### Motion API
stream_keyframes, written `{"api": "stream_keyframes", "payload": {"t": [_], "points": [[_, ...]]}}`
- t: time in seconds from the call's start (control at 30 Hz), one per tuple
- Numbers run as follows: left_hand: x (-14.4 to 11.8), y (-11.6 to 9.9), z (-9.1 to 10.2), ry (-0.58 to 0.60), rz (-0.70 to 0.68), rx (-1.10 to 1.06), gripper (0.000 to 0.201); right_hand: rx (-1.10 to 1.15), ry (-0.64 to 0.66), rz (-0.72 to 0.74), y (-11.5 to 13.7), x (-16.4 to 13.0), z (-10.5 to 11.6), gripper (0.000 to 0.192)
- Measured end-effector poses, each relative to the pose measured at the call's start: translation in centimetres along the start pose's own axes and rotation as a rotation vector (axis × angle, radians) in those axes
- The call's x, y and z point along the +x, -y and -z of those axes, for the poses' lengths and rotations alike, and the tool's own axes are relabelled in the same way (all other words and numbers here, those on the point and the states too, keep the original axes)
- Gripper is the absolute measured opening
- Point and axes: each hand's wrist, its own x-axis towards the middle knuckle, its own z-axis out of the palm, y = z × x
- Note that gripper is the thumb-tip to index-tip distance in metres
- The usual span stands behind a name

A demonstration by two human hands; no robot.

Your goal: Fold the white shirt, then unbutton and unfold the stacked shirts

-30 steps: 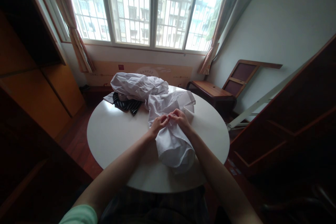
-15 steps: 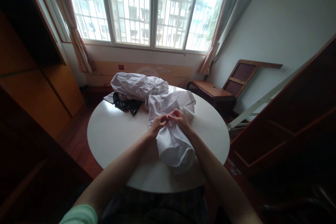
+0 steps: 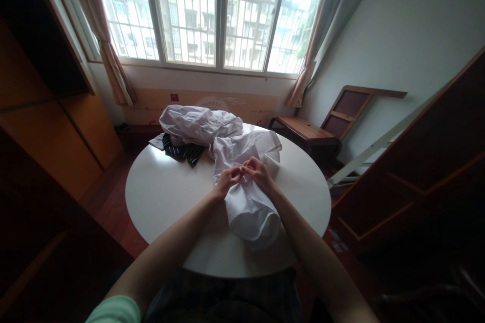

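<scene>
A white shirt [image 3: 252, 212] lies rumpled across the right half of the round white table, its lower end hanging toward me. My left hand [image 3: 229, 180] pinches its fabric near the middle. Fingertip to fingertip with it, my right hand [image 3: 258, 172] is closed on the same bit of cloth. What exactly sits between the fingertips is too small to make out. Behind, more bunched white cloth [image 3: 200, 123] is heaped at the back of the table. A black striped tie [image 3: 182, 151] sticks out from under that heap.
The round white table [image 3: 162, 202] stands before a barred window. To its right are a wooden bench [image 3: 308, 128], a leaning white ladder [image 3: 364, 161] and dark wood panelling [image 3: 417, 176]. An orange cabinet [image 3: 91, 131] stands at left. A long cardboard box [image 3: 151, 103] is under the window.
Almost nothing differs. Both hands keep their pinch on the shirt at the same spot, and the whole view has shifted very slightly.
</scene>
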Motion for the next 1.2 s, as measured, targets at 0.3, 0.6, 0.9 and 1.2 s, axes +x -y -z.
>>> {"api": "stream_keyframes", "payload": {"t": [0.3,0.6,0.9,1.2], "points": [[-0.3,-0.4,0.2,-0.007,0.008,-0.051,0.016,-0.070,-0.080,-0.013,0.9,-0.4,-0.3,0.015],[-0.6,-1.0,0.2,-0.029,0.044,-0.128,0.018,-0.033,-0.111,-0.048,0.9,-0.3,-0.6,0.015],[-0.5,-0.4,-0.2,-0.077,0.019,0.069,0.015,0.023,-0.110,-0.084,0.5,-0.1,-0.8,0.017],[-0.7,-0.4,-0.5,-0.137,0.018,0.230,0.014,-0.149,-0.195,-0.026,0.3,-0.4,-1.3,0.014]]}}
